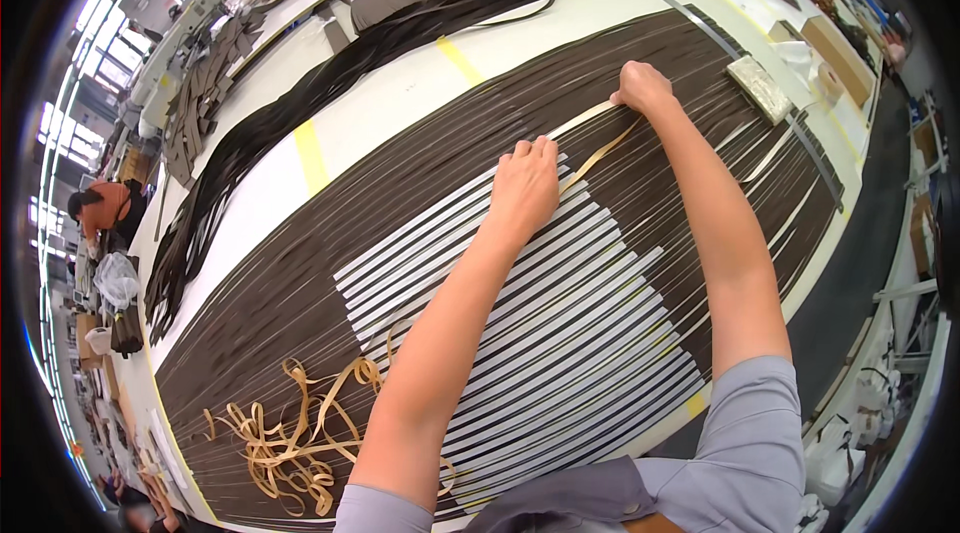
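Note:
Long dark brown strips [420, 153] lie side by side across the table. Many carry pale grey-white bands [560, 313] over their middle stretch. My left hand [525, 183] rests at the far end of these bands, fingers bent down and close together; what is under the fingertips is hidden. Farther right, my right hand [643, 88] is closed in a pinch on a thin tan ribbon [605, 150], which slants from it toward my left hand. A pale strip [585, 118] also runs from my right fingertips along the dark strips.
A tangle of tan ribbon [290, 433] lies at the near left. A metal bar [815, 161] and a wrapped block [757, 89] cross the strips at the right. Loose dark strips [330, 83] lie along the far side. Co-workers stand beyond, one in orange [100, 208].

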Demonstrator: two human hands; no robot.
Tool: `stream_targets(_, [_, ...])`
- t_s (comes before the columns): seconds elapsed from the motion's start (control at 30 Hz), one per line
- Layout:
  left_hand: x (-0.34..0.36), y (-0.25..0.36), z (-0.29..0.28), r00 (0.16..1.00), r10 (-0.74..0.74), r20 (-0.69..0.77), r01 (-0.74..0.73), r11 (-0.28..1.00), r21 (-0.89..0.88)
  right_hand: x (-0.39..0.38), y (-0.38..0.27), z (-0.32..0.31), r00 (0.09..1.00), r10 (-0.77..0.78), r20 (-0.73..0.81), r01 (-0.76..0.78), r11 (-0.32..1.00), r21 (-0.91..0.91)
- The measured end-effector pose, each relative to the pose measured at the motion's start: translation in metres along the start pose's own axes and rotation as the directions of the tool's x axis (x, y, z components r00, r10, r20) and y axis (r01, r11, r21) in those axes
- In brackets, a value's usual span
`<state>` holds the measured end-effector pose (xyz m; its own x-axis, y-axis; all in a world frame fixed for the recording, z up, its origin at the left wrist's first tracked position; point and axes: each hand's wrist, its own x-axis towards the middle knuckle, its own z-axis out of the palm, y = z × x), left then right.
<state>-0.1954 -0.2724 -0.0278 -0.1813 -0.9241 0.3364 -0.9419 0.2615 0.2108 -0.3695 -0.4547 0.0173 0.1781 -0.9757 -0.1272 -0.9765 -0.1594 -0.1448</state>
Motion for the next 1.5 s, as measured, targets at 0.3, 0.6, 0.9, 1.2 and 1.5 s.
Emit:
stream_targets(0.3, [-0.112,-0.044,-0.071,0.974,-0.225,0.0,0.224,0.968,-0.11,-0.008,0.002,0.002,0.999,0.033,-0.04,-0.033,0.999,0.006])
stream_targets(0.6, [-0.219,-0.101,-0.147,0.848,-0.519,0.109,0.524,0.852,-0.021,-0.075,0.097,-0.068,0.94,-0.001,-0.341,0.049,0.99,0.132])
stream_targets(0.9, [-0.267,-0.117,-0.151,0.823,-0.567,-0.036,0.553,0.814,-0.178,-0.205,0.159,-0.011,0.979,-0.074,0.192,0.025,0.969,0.247])
stream_targets(1.2, [-0.29,-0.139,-0.129,0.711,-0.638,-0.295,0.441,0.732,-0.52,-0.235,0.223,-0.008,0.999,-0.022,0.039,-0.002,0.842,0.54])
stream_targets(1.5, [-0.294,-0.138,-0.133,0.706,-0.663,-0.25,0.505,0.719,-0.478,-0.254,0.099,-0.029,0.997,0.072,0.01,-0.026,0.22,0.975])
